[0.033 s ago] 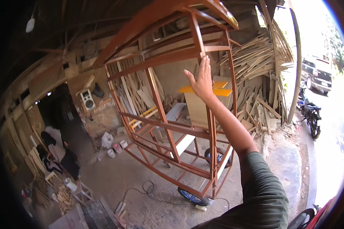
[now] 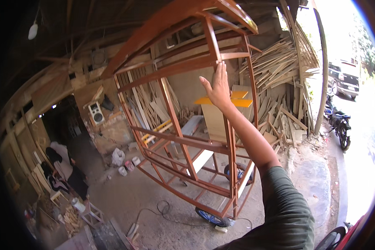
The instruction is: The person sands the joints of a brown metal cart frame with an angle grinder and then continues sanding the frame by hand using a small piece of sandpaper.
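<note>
My right hand [image 2: 218,89] is raised at the end of an outstretched arm. Its fingers are straight and its thumb stands apart, with nothing held. It is in front of the near corner post of a tall red-brown cart frame [image 2: 175,135], just below the joint under the roof. Whether the palm touches the post cannot be told. The frame has open sides, a sloping roof [image 2: 162,31] and a blue-rimmed wheel [image 2: 211,216] at its near lower end. A second wheel [image 2: 238,173] shows behind the lower bars. My left hand is out of view.
Behind the frame are a pale wooden box with yellow top edges [image 2: 216,121] and stacked wood strips [image 2: 275,58]. A cable [image 2: 162,208] lies on the floor. Two people [image 2: 64,162] are at the left. A motorcycle [image 2: 339,123] and a dark car [image 2: 343,79] stand outside, right.
The view has shifted very slightly. My right hand stays raised and open at the same corner post.
</note>
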### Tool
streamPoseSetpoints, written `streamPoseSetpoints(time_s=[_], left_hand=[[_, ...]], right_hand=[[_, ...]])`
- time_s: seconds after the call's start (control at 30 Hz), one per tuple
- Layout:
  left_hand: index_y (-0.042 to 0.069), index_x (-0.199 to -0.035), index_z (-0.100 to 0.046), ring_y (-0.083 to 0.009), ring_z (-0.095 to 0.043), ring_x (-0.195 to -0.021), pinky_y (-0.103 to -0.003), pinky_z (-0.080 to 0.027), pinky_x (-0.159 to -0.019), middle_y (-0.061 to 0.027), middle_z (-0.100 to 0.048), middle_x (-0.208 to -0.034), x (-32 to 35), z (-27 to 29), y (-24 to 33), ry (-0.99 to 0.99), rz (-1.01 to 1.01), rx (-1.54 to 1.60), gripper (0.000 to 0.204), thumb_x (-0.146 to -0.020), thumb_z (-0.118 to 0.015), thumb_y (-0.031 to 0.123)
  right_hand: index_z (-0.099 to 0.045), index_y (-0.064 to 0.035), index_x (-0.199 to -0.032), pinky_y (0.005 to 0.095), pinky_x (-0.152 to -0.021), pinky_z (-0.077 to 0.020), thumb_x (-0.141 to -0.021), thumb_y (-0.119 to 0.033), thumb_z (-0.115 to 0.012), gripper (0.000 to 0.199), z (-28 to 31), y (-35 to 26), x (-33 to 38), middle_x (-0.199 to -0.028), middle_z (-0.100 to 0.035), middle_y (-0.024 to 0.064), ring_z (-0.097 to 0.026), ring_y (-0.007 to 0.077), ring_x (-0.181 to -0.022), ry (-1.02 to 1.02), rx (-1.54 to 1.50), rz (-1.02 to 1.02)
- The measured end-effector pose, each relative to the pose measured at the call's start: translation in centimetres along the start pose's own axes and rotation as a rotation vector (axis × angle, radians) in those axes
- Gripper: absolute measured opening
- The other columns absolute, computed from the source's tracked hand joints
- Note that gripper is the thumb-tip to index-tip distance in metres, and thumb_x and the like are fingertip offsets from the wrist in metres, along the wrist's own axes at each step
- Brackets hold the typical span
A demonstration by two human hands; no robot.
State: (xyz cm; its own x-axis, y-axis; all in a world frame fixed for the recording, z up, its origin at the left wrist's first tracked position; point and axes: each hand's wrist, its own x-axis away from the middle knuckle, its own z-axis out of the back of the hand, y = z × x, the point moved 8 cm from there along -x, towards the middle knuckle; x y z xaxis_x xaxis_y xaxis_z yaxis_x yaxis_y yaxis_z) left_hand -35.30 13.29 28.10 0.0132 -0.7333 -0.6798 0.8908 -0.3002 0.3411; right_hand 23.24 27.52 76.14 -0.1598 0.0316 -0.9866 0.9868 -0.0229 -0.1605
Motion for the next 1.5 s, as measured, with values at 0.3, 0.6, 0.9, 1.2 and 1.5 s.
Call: streamPoseSetpoints(time_s=[0.3, 0.6, 0.9, 1.2, 1.5], left_hand=[[0.024, -0.138, -0.055, -0.0298, -0.053, -0.113, -0.038, -0.050, -0.085, -0.0208, -0.054, -0.124, -2.0, -2.5, 2.5, -0.153, 0.163, 0.378, 0.039, -0.099, -0.060, 0.020], [0.019, -0.130, -0.055, -0.0237, -0.052, -0.095, -0.035, -0.048, -0.073, -0.0154, -0.055, -0.110, -1.4, -4.9, 0.8, -0.276, 0.390, 0.642, 0.035, -0.096, -0.064, 0.015], [0.013, -0.122, -0.054, -0.0176, -0.051, -0.077, -0.031, -0.045, -0.061, -0.0101, -0.056, -0.096, -0.2, -6.0, -1.6, -0.291, 0.572, 0.860, 0.032, -0.093, -0.068, 0.009], [0.008, -0.113, -0.053, -0.0115, -0.050, -0.059, -0.028, -0.042, -0.049, -0.0047, -0.057, -0.081, 4.7, -4.2, -9.0, -0.105, 0.819, 1.162, 0.030, -0.090, -0.073, 0.004], [0.008, -0.103, -0.063, -0.0097, -0.048, -0.051, -0.026, -0.044, -0.053, 0.0018, -0.057, -0.065, 16.8, -5.6, -22.2, 0.174, 0.886, 0.698, 0.018, -0.100, -0.065, 0.026]], right_hand=[[-0.011, 0.0008, -0.161, 0.0444, -0.126, -0.0075, -0.105, -0.057, -0.034, 0.083, -1.8, 7.6, -8.8, -0.169, -0.009, 0.0198, -0.003, 0.0339, -0.158, -0.144, -0.322, 0.010], [-0.012, -0.0096, -0.164, 0.0536, -0.125, -0.0065, -0.105, -0.056, -0.031, 0.077, -1.5, 11.0, -4.2, -0.172, -0.006, 0.0114, -0.003, 0.0295, -0.158, -0.220, -0.290, 0.109], [-0.027, -0.0178, -0.162, 0.0559, -0.124, -0.0102, -0.105, -0.060, -0.029, 0.071, 0.1, 11.4, -5.8, -0.171, -0.014, 0.0060, -0.007, 0.0356, -0.157, -0.264, -0.041, 0.061], [-0.054, -0.0086, -0.144, 0.0445, -0.121, -0.0258, -0.105, -0.031, -0.051, 0.046, 9.4, 8.8, 4.3, -0.154, -0.044, 0.0176, -0.035, 0.0353, -0.146, 0.027, -0.159, -0.178], [-0.057, -0.0021, -0.131, 0.0550, -0.116, -0.0287, -0.105, -0.043, -0.051, 0.049, 21.0, 25.1, 48.9, -0.144, -0.046, 0.0326, -0.037, 0.0506, -0.139, -0.700, 0.480, -0.734]])
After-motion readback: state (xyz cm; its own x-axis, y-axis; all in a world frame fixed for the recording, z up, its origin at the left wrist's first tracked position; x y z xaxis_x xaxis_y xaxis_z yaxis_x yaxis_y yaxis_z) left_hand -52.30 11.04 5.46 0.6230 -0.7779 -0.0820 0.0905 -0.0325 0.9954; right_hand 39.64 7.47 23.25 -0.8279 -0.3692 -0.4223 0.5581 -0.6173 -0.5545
